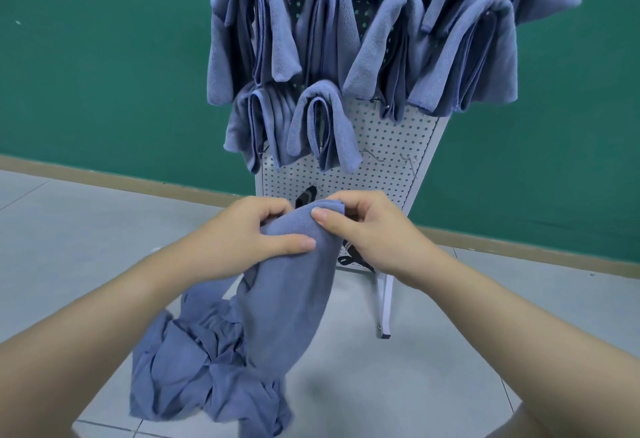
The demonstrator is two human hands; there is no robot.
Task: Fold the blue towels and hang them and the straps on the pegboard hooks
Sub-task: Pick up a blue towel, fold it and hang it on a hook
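Observation:
I hold one blue towel (294,285) in front of the white pegboard (391,139). My left hand (242,233) grips the towel's upper left part, thumb pressed across the cloth. My right hand (367,226) pinches its top edge between thumb and fingers. The towel hangs down from both hands. Below it a crumpled heap of blue towels (194,368) lies on the floor. Several folded blue towels (322,125) hang on the pegboard's hooks. Two bare metal hooks (408,160) stick out at the lower right of the board. A black strap (306,195) shows just behind my hands.
The pegboard stands on a white metal leg (386,306) on a grey tiled floor (450,351). Behind it is a green wall (104,73) with a tan baseboard.

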